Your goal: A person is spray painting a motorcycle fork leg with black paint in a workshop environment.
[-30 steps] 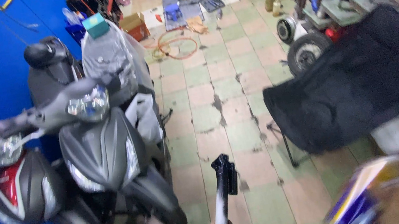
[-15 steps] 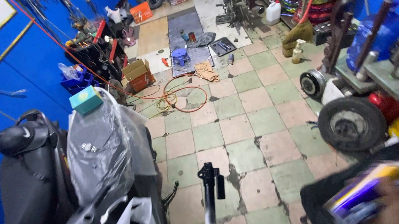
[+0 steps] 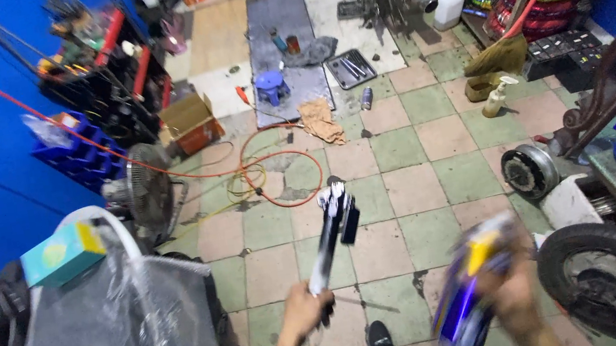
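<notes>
The person is walking away from the scooter (image 3: 89,344), left hand (image 3: 306,311) gripping a black tool (image 3: 333,230), right hand (image 3: 515,292) now clasping a blurred purple-yellow part (image 3: 469,295).

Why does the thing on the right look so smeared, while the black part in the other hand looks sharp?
Head view: the right hand and its purple and yellow box are streaked by motion blur; the left hand and long black part are much sharper; the tiled floor is evenly lit, with soft shadows; lines bend toward the edges, a wide-lens effect.
</notes>
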